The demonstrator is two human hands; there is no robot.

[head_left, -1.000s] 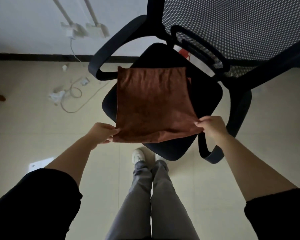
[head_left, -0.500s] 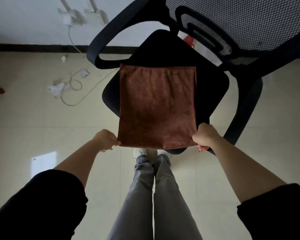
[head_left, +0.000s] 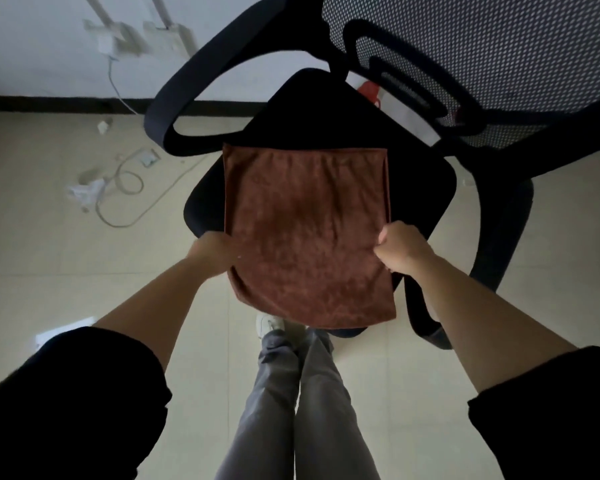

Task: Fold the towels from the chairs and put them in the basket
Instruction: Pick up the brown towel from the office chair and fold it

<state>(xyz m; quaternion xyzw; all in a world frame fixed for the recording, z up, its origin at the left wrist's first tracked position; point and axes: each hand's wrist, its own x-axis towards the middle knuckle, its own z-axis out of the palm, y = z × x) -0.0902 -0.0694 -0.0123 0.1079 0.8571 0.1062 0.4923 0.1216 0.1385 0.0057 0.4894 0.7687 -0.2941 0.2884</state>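
Observation:
A rust-brown towel (head_left: 309,233), folded to a rectangle, lies flat on the seat of a black office chair (head_left: 420,188), its near edge hanging over the seat's front. My left hand (head_left: 213,252) grips the towel's left edge about midway along. My right hand (head_left: 400,247) is curled round the right edge at the same height. No basket is in view.
The chair's mesh back (head_left: 482,64) and two armrests (head_left: 194,95) frame the seat. A cable and plugs (head_left: 118,188) lie on the tiled floor at the left, near the wall. A red object (head_left: 369,93) shows behind the seat. My legs stand below the chair's front.
The towel came down flat onto the seat. Both hands left its near corners and moved forward along its side edges to about the middle.

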